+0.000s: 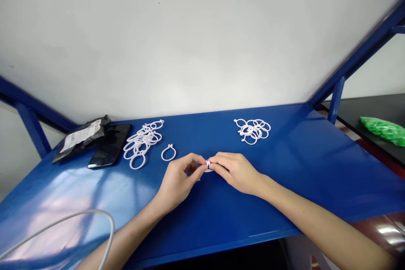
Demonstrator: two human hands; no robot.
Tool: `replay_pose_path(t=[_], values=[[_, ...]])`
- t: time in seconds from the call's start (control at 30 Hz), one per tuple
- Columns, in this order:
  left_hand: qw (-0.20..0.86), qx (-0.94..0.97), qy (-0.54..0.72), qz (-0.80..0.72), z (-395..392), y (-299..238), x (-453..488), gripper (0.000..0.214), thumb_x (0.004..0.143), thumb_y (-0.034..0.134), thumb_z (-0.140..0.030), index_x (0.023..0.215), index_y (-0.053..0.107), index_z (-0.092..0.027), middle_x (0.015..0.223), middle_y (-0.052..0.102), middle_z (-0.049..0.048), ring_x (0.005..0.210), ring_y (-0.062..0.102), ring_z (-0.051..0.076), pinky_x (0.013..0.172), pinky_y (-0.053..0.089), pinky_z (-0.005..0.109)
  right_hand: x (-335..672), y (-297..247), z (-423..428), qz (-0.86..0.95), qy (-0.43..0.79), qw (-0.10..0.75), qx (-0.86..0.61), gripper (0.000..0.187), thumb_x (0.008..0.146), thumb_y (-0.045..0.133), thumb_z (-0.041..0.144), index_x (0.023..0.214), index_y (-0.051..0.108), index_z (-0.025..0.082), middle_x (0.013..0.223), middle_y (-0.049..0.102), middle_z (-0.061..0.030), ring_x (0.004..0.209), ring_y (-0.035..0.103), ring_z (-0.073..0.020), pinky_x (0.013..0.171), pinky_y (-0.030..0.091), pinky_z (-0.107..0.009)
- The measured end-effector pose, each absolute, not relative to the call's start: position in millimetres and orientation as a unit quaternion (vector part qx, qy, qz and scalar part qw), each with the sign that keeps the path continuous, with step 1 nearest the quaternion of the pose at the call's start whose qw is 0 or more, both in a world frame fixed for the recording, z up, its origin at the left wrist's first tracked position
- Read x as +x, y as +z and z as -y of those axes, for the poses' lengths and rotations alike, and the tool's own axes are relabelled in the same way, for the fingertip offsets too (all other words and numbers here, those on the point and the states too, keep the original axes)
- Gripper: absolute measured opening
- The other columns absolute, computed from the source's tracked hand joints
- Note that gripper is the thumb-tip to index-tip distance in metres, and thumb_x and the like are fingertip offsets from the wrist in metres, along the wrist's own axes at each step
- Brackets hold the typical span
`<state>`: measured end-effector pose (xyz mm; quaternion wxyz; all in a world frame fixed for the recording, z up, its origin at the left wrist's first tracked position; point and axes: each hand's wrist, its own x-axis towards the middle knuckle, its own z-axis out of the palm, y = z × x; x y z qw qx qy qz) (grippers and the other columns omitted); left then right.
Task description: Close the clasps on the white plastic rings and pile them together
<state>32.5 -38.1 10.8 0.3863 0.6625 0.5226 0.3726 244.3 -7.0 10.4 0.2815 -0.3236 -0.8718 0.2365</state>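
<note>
Over the middle of the blue table, my left hand (182, 177) and my right hand (236, 171) meet, thumbs and fingers pinched on one white ring (208, 171). Its small knobbed ends show between my fingertips; most of the loop is hidden. Left of my left hand lies a single white ring (168, 153) with two knobs at its top. Beyond it, a pile of white rings (138, 161) overlaps loosely. A second pile of white rings (255, 128) lies past my right hand, toward the back.
A black plastic packet (82, 137) with a white label and a black phone-like slab (109, 147) lie at back left. A pale cable (60, 220) curves across front left. Blue frame bars (337, 99) flank the table (300, 164). Green bagged items (382, 130) sit on a dark surface at right.
</note>
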Motion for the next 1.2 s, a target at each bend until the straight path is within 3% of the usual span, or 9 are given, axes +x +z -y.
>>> replay_pose_path(t=[0.73, 1.2], values=[[0.414, 0.605, 0.443, -0.516, 41, 9, 40, 0.013, 0.087, 0.072, -0.032, 0.088, 0.077, -0.02, 0.076, 0.076, -0.0001, 0.055, 0.068, 0.012, 0.057, 0.056, 0.022, 243, 11, 10, 0.907, 0.084, 0.29, -0.293, 0.035, 0.111, 0.038, 0.028, 0.101, 0.07, 0.018, 0.087, 0.074, -0.0045, 0.076, 0.068, -0.0167, 0.069, 0.051, -0.029], [0.244, 0.774, 0.385, -0.44, 44, 2, 34, 0.008, 0.091, 0.069, -0.016, 0.086, 0.073, -0.02, 0.067, 0.073, -0.0041, 0.055, 0.067, 0.009, 0.057, 0.051, 0.017, 249, 1, 9, 0.95, 0.005, 0.195, -0.242, 0.024, 0.105, 0.046, 0.014, 0.093, 0.067, 0.016, 0.078, 0.068, -0.0028, 0.069, 0.06, -0.0179, 0.062, 0.041, -0.032]])
